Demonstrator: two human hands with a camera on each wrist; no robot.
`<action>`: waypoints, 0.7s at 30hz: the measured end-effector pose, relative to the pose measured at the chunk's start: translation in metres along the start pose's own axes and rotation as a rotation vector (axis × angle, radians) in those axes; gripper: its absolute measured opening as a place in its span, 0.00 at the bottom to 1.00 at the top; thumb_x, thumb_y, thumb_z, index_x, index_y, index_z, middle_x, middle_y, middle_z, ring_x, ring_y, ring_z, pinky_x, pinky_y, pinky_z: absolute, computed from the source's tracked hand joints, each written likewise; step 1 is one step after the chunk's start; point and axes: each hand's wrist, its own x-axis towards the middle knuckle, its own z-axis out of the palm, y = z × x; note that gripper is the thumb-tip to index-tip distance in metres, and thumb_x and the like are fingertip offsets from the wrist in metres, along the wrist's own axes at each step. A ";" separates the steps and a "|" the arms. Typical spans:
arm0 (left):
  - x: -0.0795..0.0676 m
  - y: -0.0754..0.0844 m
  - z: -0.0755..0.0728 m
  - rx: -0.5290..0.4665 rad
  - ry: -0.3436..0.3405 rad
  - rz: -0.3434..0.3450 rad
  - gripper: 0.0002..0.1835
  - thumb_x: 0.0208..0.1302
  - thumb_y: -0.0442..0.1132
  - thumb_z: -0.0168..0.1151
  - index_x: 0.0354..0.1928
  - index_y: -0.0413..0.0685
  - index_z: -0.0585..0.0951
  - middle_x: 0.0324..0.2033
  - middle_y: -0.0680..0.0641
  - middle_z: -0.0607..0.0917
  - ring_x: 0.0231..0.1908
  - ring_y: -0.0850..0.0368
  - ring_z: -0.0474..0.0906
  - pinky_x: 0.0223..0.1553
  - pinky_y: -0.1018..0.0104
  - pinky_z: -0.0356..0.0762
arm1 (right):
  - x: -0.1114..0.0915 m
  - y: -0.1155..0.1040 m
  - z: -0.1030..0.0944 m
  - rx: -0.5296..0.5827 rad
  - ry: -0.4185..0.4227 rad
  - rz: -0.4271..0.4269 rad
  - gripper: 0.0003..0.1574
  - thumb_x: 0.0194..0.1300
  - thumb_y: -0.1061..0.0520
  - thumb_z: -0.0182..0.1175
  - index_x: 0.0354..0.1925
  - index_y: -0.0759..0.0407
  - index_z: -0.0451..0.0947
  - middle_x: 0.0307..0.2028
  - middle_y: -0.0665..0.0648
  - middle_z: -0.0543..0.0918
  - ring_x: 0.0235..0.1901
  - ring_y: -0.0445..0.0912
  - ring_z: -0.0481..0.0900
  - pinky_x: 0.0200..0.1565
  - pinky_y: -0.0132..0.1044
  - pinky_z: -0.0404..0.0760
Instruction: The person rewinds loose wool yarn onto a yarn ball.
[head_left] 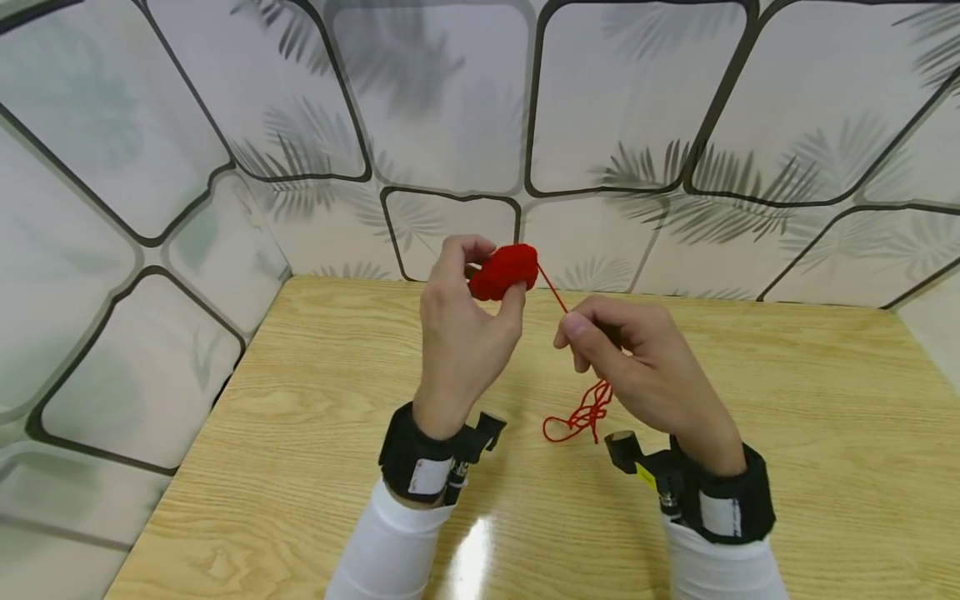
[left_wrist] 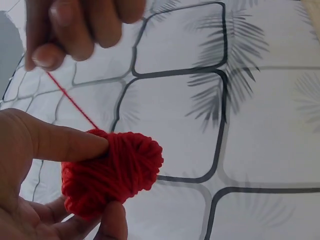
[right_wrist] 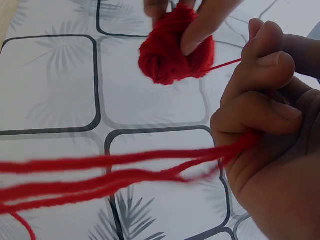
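Observation:
A small ball of red yarn (head_left: 504, 272) is held up over the far edge of the table by my left hand (head_left: 468, 333), thumb on one side and fingers on the other. In the left wrist view the ball (left_wrist: 120, 172) shows its wound strands between thumb and fingers. One taut strand (head_left: 553, 289) runs from it to my right hand (head_left: 637, 354), which pinches it between thumb and forefinger. The right wrist view shows its other fingers curled round several strands (right_wrist: 150, 177) that trail out of the palm. Below that hand, a loose tangle of yarn (head_left: 583, 414) hangs or lies over the table.
The light wooden table (head_left: 300, 433) ends against a wall covering (head_left: 450, 100) with a dark-lined stone pattern and leaf prints. Each wrist wears a black strap with a small camera, the left one (head_left: 423, 458) and the right one (head_left: 720, 496).

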 end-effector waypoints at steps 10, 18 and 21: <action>0.005 -0.006 -0.006 -0.267 -0.098 -0.202 0.19 0.57 0.45 0.62 0.49 0.45 0.78 0.41 0.51 0.80 0.38 0.55 0.76 0.34 0.63 0.77 | -0.002 -0.007 0.002 0.029 -0.043 -0.040 0.12 0.65 0.63 0.51 0.33 0.47 0.76 0.21 0.47 0.72 0.19 0.42 0.68 0.19 0.36 0.65; 0.011 0.004 -0.018 -0.843 -0.186 -0.429 0.20 0.59 0.40 0.61 0.50 0.35 0.76 0.47 0.40 0.78 0.46 0.45 0.76 0.48 0.54 0.73 | -0.002 -0.005 0.004 0.039 -0.076 -0.034 0.11 0.65 0.63 0.51 0.34 0.47 0.75 0.21 0.48 0.72 0.20 0.42 0.68 0.19 0.36 0.65; 0.013 0.007 -0.022 -1.039 -0.259 -0.493 0.21 0.61 0.39 0.58 0.53 0.34 0.73 0.52 0.38 0.76 0.50 0.46 0.74 0.50 0.55 0.72 | -0.001 -0.003 0.004 0.038 -0.089 -0.018 0.10 0.66 0.62 0.51 0.33 0.47 0.75 0.21 0.48 0.72 0.20 0.42 0.68 0.20 0.37 0.65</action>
